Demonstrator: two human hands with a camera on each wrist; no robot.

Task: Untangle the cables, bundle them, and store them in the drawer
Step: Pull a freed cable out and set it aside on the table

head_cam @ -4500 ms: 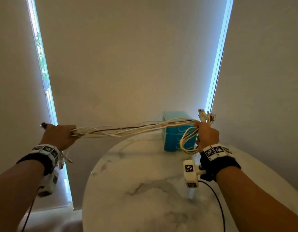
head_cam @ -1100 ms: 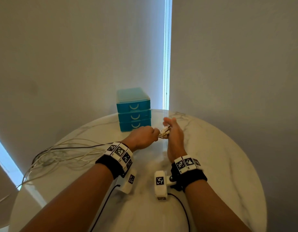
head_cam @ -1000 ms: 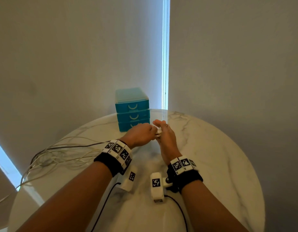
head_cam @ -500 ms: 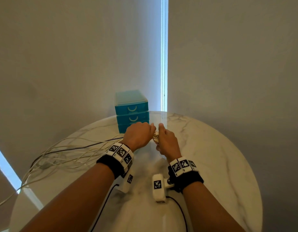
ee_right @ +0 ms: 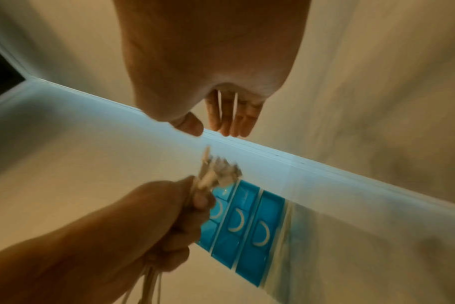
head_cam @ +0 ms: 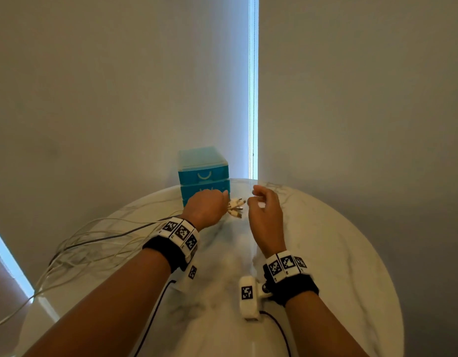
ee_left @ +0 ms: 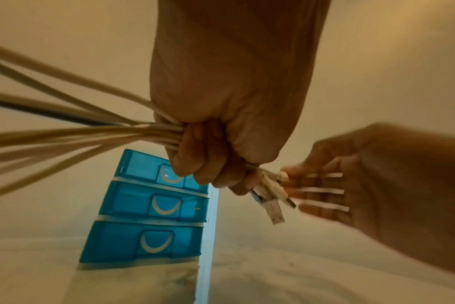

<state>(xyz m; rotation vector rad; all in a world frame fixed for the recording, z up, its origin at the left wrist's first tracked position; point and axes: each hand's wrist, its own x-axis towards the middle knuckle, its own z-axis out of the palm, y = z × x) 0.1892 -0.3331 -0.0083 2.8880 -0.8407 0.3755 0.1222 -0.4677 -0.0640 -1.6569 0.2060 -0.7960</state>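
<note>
**Left hand holds the cable ends, right hand free beside them**

Loose cables [head_cam: 94,240] spread over the left part of the round marble worktop [head_cam: 338,253], most pale and one dark, with some strands hanging off the left edge. They gather into the left hand [head_cam: 206,208], whose grip is a tight fist round the bunch; the left wrist view shows the fingers [ee_left: 195,160] curled round the strands. The plugs [head_cam: 235,207] stick out of the fist to the right, fanned a little. Behind the fist, at the far edge of the worktop, stands a blue drawer unit [head_cam: 203,173] with three drawers, all pushed in. Just right of the plugs, and apart from them, is the right hand [head_cam: 265,212], raised above the worktop; its grip is loose, the fingers [ee_right: 234,115] lightly bent and holding nothing.
</note>
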